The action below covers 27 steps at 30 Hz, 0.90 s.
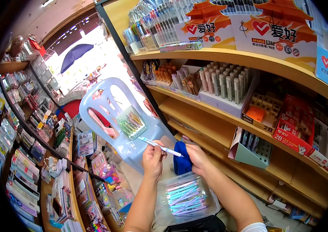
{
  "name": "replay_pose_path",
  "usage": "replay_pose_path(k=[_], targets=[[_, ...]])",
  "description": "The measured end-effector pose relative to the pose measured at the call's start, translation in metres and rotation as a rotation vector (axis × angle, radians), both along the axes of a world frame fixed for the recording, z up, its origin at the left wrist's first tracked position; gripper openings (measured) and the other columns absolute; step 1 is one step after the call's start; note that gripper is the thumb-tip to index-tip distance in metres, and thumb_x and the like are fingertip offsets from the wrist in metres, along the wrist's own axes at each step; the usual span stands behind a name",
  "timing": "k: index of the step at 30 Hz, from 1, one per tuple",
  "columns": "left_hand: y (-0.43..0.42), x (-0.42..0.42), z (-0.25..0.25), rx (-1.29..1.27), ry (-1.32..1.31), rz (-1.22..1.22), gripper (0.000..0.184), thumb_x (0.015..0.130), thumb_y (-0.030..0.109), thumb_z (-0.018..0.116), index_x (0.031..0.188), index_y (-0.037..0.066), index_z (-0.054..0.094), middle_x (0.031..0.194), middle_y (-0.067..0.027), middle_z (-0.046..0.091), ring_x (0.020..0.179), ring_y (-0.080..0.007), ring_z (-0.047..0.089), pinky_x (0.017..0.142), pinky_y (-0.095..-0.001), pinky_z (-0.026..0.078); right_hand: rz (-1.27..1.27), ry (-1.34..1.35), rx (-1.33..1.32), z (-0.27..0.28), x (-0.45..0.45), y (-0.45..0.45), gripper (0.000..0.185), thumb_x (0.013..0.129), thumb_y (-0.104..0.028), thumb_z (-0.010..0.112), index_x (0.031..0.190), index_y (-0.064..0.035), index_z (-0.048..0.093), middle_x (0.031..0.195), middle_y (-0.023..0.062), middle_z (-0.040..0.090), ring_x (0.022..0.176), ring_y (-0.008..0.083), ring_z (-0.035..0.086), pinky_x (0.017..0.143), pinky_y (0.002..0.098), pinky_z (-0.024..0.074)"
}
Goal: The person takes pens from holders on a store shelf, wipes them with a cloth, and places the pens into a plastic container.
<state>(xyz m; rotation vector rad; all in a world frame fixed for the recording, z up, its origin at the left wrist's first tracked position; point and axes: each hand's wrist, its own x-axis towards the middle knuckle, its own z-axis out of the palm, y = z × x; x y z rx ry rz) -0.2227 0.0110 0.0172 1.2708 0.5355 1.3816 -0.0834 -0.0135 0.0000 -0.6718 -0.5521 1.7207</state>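
Observation:
My left hand is closed round a white and light-blue pen, which points down to the right. My right hand grips a dark blue cloth, and the pen's lower tip meets or overlaps its edge. Below both hands sits a clear plastic tub with many pastel pens lying in it. In front stands a light-blue plastic chair, and on its seat is a clear box of upright pens.
To the right, wooden shelves carry pen displays, a tray of upright markers and a red box. A pale green box sits lower, tilted. Crowded stationery racks line the left. A doorway with a dark umbrella lies beyond.

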Motion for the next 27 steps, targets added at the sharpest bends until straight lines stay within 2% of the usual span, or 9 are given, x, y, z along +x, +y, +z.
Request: replay_pose_path(k=[3, 6, 9, 10, 13, 15, 20, 24, 27], targets=[[0.001, 0.0, 0.001, -0.052, 0.026, 0.031, 0.017, 0.086, 0.021, 0.052, 0.085, 0.003, 0.051, 0.065, 0.0002, 0.045, 0.057, -0.0071, 0.041, 0.051, -0.0199, 0.034, 0.008, -0.007, 0.069, -0.01, 0.0, 0.003, 0.022, 0.087, -0.026, 0.048, 0.081, -0.0064, 0.057, 0.066, 0.0004, 0.055, 0.053, 0.0083, 0.051, 0.047, 0.0214, 0.0412], [0.008, -0.001, -0.005, -0.079, 0.072, 0.082, 0.016, 0.085, 0.021, 0.054, 0.083, 0.005, 0.051, 0.062, 0.0012, 0.047, 0.053, -0.0061, 0.043, 0.048, -0.0187, 0.034, -0.009, -0.151, 0.159, -0.023, -0.008, 0.01, 0.021, 0.088, -0.025, 0.047, 0.086, -0.007, 0.057, 0.067, -0.0013, 0.053, 0.051, 0.0068, 0.048, 0.045, 0.0207, 0.039], [0.017, -0.007, -0.018, -0.107, 0.144, 0.152, 0.014, 0.085, 0.019, 0.055, 0.085, 0.005, 0.051, 0.066, 0.0022, 0.05, 0.055, -0.0037, 0.043, 0.048, -0.0166, 0.032, -0.021, -0.518, 0.411, -0.042, -0.033, 0.023, 0.02, 0.089, -0.022, 0.043, 0.091, -0.0071, 0.056, 0.067, -0.0041, 0.05, 0.053, 0.0041, 0.043, 0.048, 0.018, 0.0346], [0.024, -0.012, -0.03, -0.117, 0.113, 0.128, 0.014, 0.085, 0.018, 0.055, 0.088, 0.005, 0.052, 0.068, 0.0031, 0.052, 0.056, -0.0021, 0.043, 0.048, -0.0154, 0.031, 0.005, -0.542, 0.387, -0.045, -0.036, 0.027, 0.023, 0.089, -0.024, 0.043, 0.088, -0.0066, 0.057, 0.067, -0.0046, 0.051, 0.054, 0.0033, 0.043, 0.05, 0.0172, 0.0348], [0.028, -0.02, -0.037, -0.184, 0.016, 0.034, 0.016, 0.085, 0.017, 0.055, 0.092, 0.004, 0.053, 0.069, 0.0027, 0.053, 0.055, -0.0022, 0.042, 0.048, -0.0153, 0.03, 0.063, -0.47, 0.171, -0.032, -0.046, 0.032, 0.026, 0.089, -0.023, 0.04, 0.078, -0.0062, 0.056, 0.061, -0.0042, 0.046, 0.051, 0.0044, 0.041, 0.044, 0.0197, 0.0317], [0.032, -0.032, -0.038, -0.215, -0.05, -0.013, 0.017, 0.084, 0.017, 0.055, 0.092, 0.002, 0.053, 0.068, 0.0015, 0.052, 0.055, -0.0037, 0.042, 0.049, -0.0164, 0.03, 0.135, -0.389, 0.071, -0.016, -0.048, 0.033, 0.03, 0.088, -0.032, 0.043, 0.075, -0.0086, 0.057, 0.06, -0.0039, 0.048, 0.049, 0.0045, 0.042, 0.043, 0.0181, 0.0304], [0.041, -0.042, -0.043, -0.259, -0.136, -0.022, 0.015, 0.083, 0.016, 0.056, 0.085, 0.002, 0.052, 0.064, 0.0001, 0.048, 0.053, -0.0063, 0.04, 0.047, -0.018, 0.029, 0.243, -0.296, -0.099, -0.009, -0.046, 0.041, 0.022, 0.085, -0.026, 0.05, 0.079, -0.0067, 0.059, 0.064, -0.0013, 0.055, 0.05, 0.0062, 0.049, 0.044, 0.0189, 0.0383], [0.043, -0.042, -0.043, -0.275, -0.163, 0.033, 0.014, 0.083, 0.017, 0.055, 0.081, 0.004, 0.05, 0.06, 0.0008, 0.045, 0.05, -0.0068, 0.037, 0.045, -0.0187, 0.027, 0.223, -0.295, -0.08, -0.011, -0.044, 0.04, 0.021, 0.085, -0.024, 0.05, 0.078, -0.0065, 0.058, 0.064, 0.0, 0.055, 0.05, 0.0075, 0.051, 0.045, 0.0198, 0.0408], [0.051, -0.043, -0.046, -0.345, -0.405, 0.061, 0.01, 0.083, 0.012, 0.054, 0.079, 0.004, 0.051, 0.059, 0.0007, 0.044, 0.048, -0.0069, 0.036, 0.045, -0.0201, 0.028, 0.158, -0.304, -0.095, -0.017, -0.038, 0.04, 0.021, 0.086, -0.024, 0.048, 0.078, -0.0059, 0.057, 0.065, 0.001, 0.056, 0.052, 0.0084, 0.052, 0.047, 0.0204, 0.0428]])
